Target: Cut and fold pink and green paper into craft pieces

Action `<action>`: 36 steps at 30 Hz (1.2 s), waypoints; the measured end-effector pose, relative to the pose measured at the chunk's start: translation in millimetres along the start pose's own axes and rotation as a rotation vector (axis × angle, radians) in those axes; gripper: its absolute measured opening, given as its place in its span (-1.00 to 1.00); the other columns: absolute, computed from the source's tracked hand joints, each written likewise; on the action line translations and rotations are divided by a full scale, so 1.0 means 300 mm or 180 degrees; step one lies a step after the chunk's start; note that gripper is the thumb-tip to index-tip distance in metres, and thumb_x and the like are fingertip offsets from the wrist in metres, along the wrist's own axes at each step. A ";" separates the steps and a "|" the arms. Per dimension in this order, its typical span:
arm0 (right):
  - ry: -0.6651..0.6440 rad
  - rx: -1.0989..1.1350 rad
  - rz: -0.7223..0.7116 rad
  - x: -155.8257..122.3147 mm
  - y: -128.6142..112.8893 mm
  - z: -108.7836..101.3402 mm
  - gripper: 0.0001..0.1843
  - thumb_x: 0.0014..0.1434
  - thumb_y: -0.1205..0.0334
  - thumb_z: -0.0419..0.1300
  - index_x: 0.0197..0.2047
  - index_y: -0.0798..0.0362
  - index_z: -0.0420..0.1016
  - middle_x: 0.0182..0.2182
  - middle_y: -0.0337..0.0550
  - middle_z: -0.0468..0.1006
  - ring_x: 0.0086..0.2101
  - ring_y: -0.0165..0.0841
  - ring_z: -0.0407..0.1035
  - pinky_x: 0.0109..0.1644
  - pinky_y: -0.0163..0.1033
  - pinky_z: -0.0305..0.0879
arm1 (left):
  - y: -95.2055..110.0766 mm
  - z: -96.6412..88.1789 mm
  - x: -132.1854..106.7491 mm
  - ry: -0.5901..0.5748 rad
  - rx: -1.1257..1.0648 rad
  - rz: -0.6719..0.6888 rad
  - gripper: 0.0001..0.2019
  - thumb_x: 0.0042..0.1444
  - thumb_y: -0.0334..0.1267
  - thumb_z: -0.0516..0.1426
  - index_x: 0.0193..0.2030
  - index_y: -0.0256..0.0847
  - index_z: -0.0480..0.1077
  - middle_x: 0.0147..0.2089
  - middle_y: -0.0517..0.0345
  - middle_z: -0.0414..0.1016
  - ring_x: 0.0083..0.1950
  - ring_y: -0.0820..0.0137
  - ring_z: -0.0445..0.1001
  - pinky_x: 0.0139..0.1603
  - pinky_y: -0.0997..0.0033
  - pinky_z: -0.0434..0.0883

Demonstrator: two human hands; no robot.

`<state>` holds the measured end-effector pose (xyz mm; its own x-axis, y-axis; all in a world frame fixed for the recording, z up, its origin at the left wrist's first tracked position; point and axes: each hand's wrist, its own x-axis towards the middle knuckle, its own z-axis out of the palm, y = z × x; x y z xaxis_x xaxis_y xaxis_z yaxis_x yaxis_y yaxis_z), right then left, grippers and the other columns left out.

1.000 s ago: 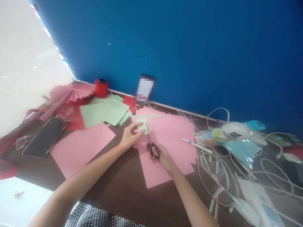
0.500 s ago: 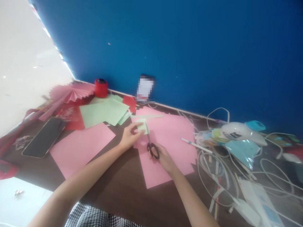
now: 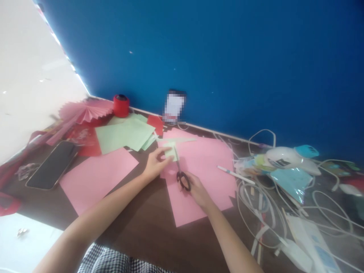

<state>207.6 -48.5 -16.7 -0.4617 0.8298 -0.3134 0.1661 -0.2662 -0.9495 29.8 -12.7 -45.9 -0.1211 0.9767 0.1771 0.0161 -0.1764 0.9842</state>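
My left hand pinches a small pale green paper piece above a large pink sheet on the dark wooden table. My right hand grips black-handled scissors, fingers through the loops, and the blades point up into the green piece's right edge. A second pink sheet lies to the left of both hands.
Green sheets, a pink paper fan, a red spool and a phone lie at the left. A white pen, a tangle of white cables, plastic packets and a white device crowd the right. A blue wall stands behind.
The scissors and my right hand have crept slightly up and left along the green piece. My left hand keeps its pinch in the same place.
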 end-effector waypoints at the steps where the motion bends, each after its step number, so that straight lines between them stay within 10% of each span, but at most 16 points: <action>1: 0.0001 -0.0015 0.0002 0.000 -0.001 0.000 -0.59 0.12 -0.13 0.04 -0.36 0.10 0.27 -0.58 -0.27 0.31 -0.56 -0.48 0.15 -0.51 -0.33 0.06 | 0.000 0.000 0.000 0.0005 -0.0004 0.0004 -0.67 -0.06 -0.24 0.21 -0.11 -0.23 0.43 -0.08 0.00 0.47 -0.11 0.29 0.44 -0.21 0.41 0.42; 36: -0.0072 0.0174 -0.0080 -0.008 0.002 0.000 -0.55 0.13 -0.16 0.01 -0.28 0.11 0.30 -0.55 -0.21 0.37 -0.56 -0.47 0.17 -0.52 -0.34 0.09 | 0.027 0.024 -0.029 -0.0242 0.0002 0.0006 -0.59 -0.05 -0.21 0.20 -0.01 -0.21 0.31 -0.06 -0.02 0.40 -0.18 0.36 0.44 -0.40 0.55 0.42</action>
<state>208.8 -50.6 -16.6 -0.4848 0.8254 -0.2893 0.1068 -0.2724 -0.9562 38.1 -21.8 -39.5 -0.0452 0.9828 0.1789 0.0169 -0.1783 0.9838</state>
